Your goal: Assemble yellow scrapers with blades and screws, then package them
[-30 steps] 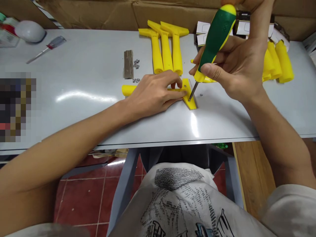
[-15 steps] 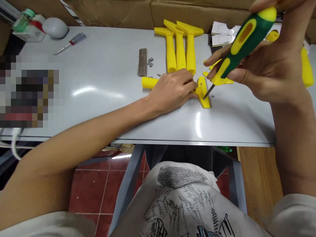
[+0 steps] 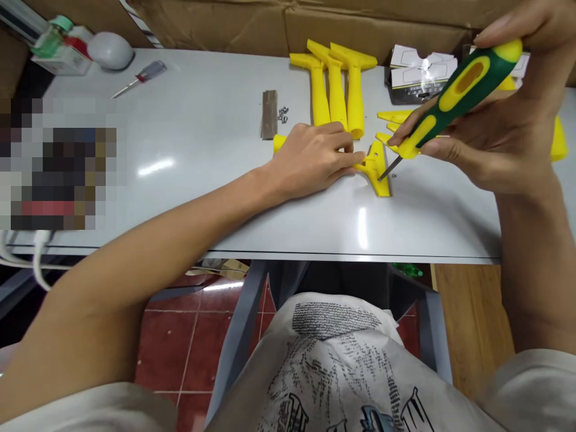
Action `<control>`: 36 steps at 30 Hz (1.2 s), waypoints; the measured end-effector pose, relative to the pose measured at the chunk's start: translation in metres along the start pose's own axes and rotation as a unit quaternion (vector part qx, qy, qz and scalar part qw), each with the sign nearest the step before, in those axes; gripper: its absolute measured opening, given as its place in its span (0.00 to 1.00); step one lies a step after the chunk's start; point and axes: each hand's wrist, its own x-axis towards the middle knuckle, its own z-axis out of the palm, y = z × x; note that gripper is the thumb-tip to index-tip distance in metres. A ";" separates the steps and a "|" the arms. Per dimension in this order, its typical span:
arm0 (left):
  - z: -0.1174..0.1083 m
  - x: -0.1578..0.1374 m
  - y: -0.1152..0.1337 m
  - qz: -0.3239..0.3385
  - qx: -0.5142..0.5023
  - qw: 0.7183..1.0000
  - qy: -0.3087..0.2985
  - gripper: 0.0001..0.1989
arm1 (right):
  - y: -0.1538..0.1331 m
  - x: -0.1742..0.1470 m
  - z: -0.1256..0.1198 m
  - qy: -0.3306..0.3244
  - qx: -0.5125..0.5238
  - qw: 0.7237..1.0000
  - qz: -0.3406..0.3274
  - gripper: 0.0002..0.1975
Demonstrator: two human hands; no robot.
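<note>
My left hand (image 3: 315, 157) is closed round the handle of a yellow T-shaped scraper (image 3: 381, 186) lying flat on the table, its head pointing right. The handle's end shows left of the hand; the middle is hidden under my fingers. My right hand (image 3: 508, 135) grips a green and yellow screwdriver (image 3: 463, 90), fingers at its lower end and on its butt. The screwdriver leans to the right, its tip at a screw in the near part of the scraper head. A loose screw (image 3: 394, 176) lies just right of the head.
Three yellow scrapers (image 3: 335, 90) stand in a row behind my left hand. Left of them are a stack of metal blades (image 3: 269, 114) and several screws (image 3: 283, 114). White boxes (image 3: 423, 72) and yellow pieces (image 3: 393, 116) lie back right; a clear-handled screwdriver (image 3: 150, 71) lies back left.
The view has shifted a little, so most things on the table appear farther right. The screwdriver leans slightly more to the right, its tip still at the same screw. Both hands keep their grip.
</note>
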 end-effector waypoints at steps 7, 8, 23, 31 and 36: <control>0.013 -0.001 0.005 -0.024 0.016 0.999 0.030 0.17 | -0.026 -0.001 0.017 -0.001 -0.236 0.970 0.060 0.44; 0.014 0.000 0.007 -0.034 0.015 0.999 0.028 0.16 | -0.018 0.000 0.017 0.005 -0.237 0.971 0.032 0.48; -0.016 0.002 0.035 -0.093 0.020 0.994 -0.059 0.23 | 0.018 -0.021 0.013 0.057 -0.311 0.948 0.014 0.51; -0.032 -0.002 0.012 -0.016 0.022 0.995 -0.094 0.25 | -0.015 -0.008 0.012 0.042 -0.173 0.979 0.102 0.50; -0.031 0.000 0.011 -0.008 0.030 0.995 -0.095 0.26 | -0.029 -0.003 0.014 0.024 -0.162 0.979 0.125 0.44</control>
